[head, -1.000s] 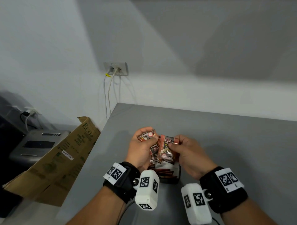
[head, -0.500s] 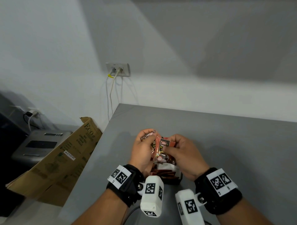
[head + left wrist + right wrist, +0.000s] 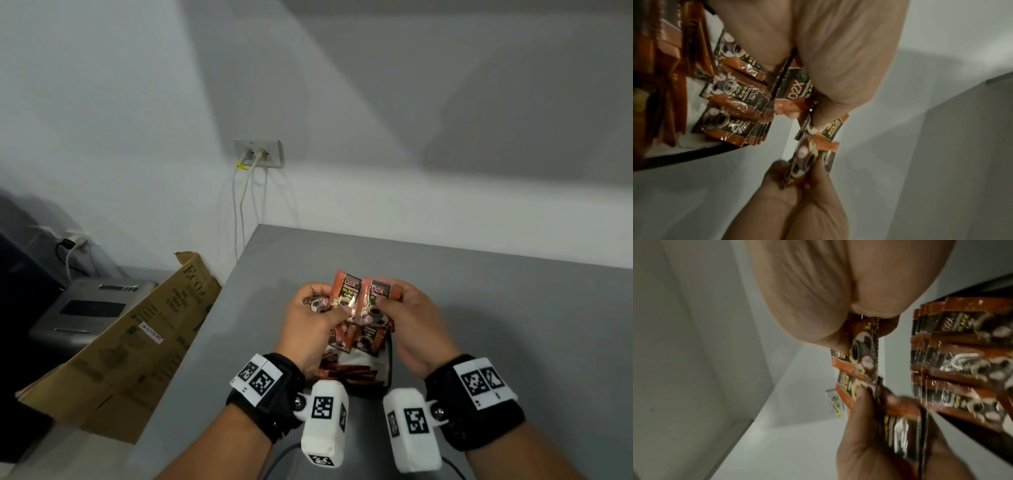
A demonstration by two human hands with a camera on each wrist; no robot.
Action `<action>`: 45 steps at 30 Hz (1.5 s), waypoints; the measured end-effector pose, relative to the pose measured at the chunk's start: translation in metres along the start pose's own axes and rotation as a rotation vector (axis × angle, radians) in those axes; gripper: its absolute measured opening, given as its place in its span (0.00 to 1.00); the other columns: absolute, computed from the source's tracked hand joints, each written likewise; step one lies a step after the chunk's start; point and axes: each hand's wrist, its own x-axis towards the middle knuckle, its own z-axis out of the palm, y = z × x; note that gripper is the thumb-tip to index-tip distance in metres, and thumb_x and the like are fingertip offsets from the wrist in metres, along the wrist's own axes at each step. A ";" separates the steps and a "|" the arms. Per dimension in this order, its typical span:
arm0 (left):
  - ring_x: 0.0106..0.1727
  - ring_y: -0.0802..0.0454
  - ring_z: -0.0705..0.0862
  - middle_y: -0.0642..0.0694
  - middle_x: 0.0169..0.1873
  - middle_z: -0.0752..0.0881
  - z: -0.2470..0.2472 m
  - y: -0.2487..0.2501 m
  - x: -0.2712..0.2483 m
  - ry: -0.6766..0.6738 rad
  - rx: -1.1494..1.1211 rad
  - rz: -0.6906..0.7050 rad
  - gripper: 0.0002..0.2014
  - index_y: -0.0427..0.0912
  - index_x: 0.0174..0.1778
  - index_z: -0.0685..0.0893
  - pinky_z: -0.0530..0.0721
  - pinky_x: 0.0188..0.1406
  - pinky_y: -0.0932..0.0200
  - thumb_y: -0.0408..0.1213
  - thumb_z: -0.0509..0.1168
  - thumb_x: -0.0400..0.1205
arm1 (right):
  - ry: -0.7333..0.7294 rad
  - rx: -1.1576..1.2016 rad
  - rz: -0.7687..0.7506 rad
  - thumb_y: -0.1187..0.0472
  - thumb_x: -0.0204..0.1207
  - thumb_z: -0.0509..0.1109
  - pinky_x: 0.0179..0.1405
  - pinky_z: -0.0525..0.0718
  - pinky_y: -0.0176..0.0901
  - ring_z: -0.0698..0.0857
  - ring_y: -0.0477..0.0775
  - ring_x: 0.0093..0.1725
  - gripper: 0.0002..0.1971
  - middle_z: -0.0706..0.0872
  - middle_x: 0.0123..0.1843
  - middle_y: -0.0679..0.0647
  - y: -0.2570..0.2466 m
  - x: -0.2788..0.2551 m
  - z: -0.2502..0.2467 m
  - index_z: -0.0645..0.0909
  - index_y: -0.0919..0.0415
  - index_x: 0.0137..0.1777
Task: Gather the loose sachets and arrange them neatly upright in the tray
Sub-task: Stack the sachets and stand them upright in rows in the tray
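The grey surface [image 3: 513,325] carries a dark-rimmed tray [image 3: 388,363] between the wrists, with sachets standing in rows inside it [image 3: 740,104]. Above it the left hand [image 3: 308,329] and right hand [image 3: 414,325] each have fingers curled round loose sachets [image 3: 346,294]. These look light, thin, crinkly and slick, so pinching the flat faces near an end should hold best
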 end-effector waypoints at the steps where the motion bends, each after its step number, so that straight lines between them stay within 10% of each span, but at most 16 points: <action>1: 0.32 0.43 0.88 0.33 0.42 0.90 0.002 -0.002 -0.001 -0.017 -0.017 -0.003 0.16 0.36 0.51 0.80 0.83 0.24 0.57 0.15 0.72 0.74 | -0.002 0.011 0.016 0.74 0.82 0.63 0.43 0.90 0.46 0.92 0.54 0.48 0.13 0.93 0.50 0.59 0.001 -0.001 0.003 0.85 0.60 0.57; 4: 0.37 0.40 0.89 0.31 0.44 0.90 0.003 0.000 -0.003 -0.070 -0.062 -0.048 0.14 0.35 0.53 0.81 0.87 0.30 0.52 0.16 0.70 0.76 | -0.010 0.082 0.079 0.73 0.82 0.64 0.52 0.89 0.59 0.91 0.63 0.49 0.10 0.93 0.48 0.61 -0.001 0.000 0.008 0.84 0.62 0.56; 10: 0.32 0.36 0.85 0.26 0.44 0.86 -0.004 0.004 -0.003 -0.147 -0.190 -0.216 0.17 0.31 0.55 0.82 0.87 0.30 0.48 0.16 0.53 0.78 | -0.048 0.167 0.104 0.74 0.85 0.61 0.34 0.86 0.50 0.89 0.55 0.35 0.09 0.90 0.42 0.60 -0.008 -0.002 0.004 0.80 0.65 0.56; 27: 0.34 0.45 0.87 0.37 0.41 0.87 -0.009 0.010 0.007 -0.018 -0.076 -0.010 0.11 0.39 0.52 0.83 0.87 0.31 0.53 0.20 0.69 0.79 | -0.110 0.111 0.153 0.76 0.81 0.63 0.48 0.87 0.57 0.90 0.61 0.42 0.10 0.90 0.47 0.66 0.011 -0.018 0.014 0.82 0.64 0.55; 34: 0.34 0.47 0.83 0.38 0.46 0.89 -0.020 0.009 0.004 -0.142 0.268 -0.077 0.10 0.35 0.47 0.87 0.83 0.28 0.58 0.18 0.70 0.75 | 0.043 0.147 0.054 0.74 0.84 0.61 0.29 0.85 0.41 0.90 0.52 0.35 0.09 0.91 0.42 0.60 -0.015 -0.006 0.001 0.81 0.65 0.55; 39: 0.36 0.42 0.88 0.27 0.51 0.88 -0.019 0.001 0.009 -0.005 0.112 -0.061 0.10 0.37 0.48 0.84 0.85 0.32 0.55 0.20 0.73 0.76 | 0.036 0.279 0.131 0.75 0.83 0.61 0.30 0.85 0.45 0.90 0.56 0.35 0.09 0.91 0.40 0.63 -0.009 -0.013 0.003 0.81 0.67 0.53; 45: 0.35 0.41 0.88 0.31 0.42 0.87 -0.008 0.008 0.002 -0.141 -0.130 -0.195 0.09 0.31 0.51 0.83 0.89 0.35 0.50 0.20 0.59 0.81 | 0.024 0.258 0.115 0.73 0.85 0.61 0.41 0.86 0.51 0.89 0.59 0.46 0.10 0.90 0.49 0.61 -0.008 -0.008 0.013 0.78 0.63 0.59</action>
